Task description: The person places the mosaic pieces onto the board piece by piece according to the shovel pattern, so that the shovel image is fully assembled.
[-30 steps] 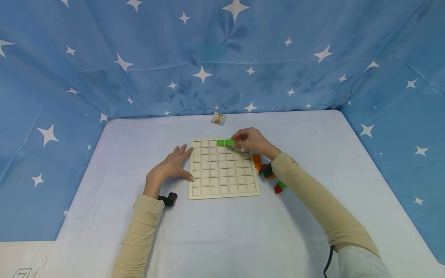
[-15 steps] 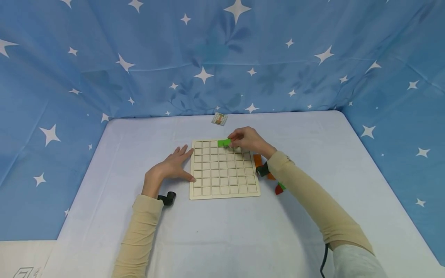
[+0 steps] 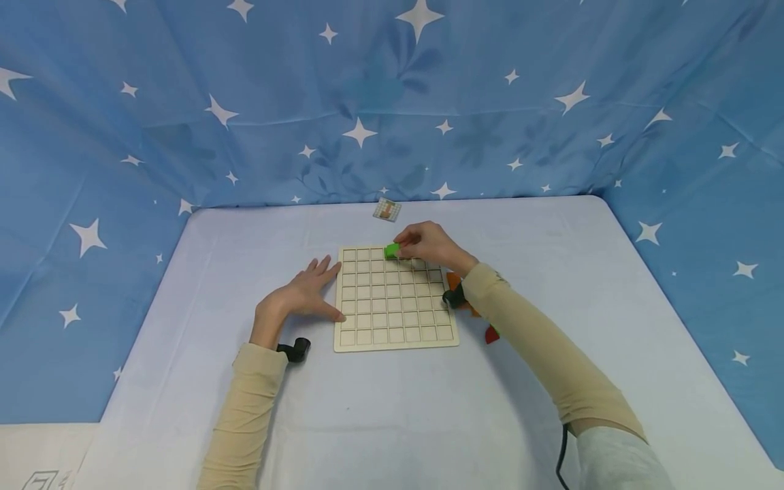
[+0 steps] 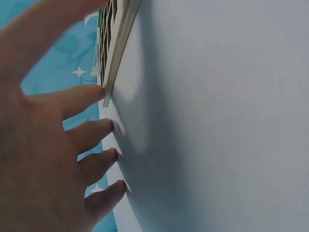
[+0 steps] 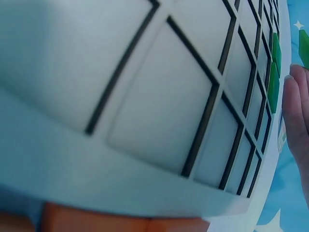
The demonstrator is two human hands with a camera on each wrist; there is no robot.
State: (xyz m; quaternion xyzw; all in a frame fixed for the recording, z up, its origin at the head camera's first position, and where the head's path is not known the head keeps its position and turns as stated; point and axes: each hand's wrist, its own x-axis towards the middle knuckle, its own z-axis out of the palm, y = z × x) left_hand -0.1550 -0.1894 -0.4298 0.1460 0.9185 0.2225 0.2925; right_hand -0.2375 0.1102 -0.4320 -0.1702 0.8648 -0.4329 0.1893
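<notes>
A pale wooden grid board (image 3: 392, 299) lies flat on the table, most of its squares bare. My right hand (image 3: 431, 245) is over its far edge and pinches a green tile (image 5: 304, 48), held just off the board in the right wrist view. Two more green tiles (image 5: 273, 87) lie in squares along that far row, partly hidden by the hand in the head view. With fingers spread, my left hand (image 3: 303, 292) rests at the board's left side. Its thumb and index fingertip touch the board's edge; the other fingertips (image 4: 118, 188) rest on the table.
Orange pieces (image 3: 454, 280) lie along the board's right edge, partly under the right wrist. A red piece (image 3: 492, 334) is nearer the front. A small patterned card (image 3: 387, 209) lies beyond the board. A blue star-printed curtain (image 3: 361, 88) hangs behind the table.
My right hand has shifted left along the far row, with a green tile between its fingers. It now covers more of the green tiles. My left hand has stayed in place.
</notes>
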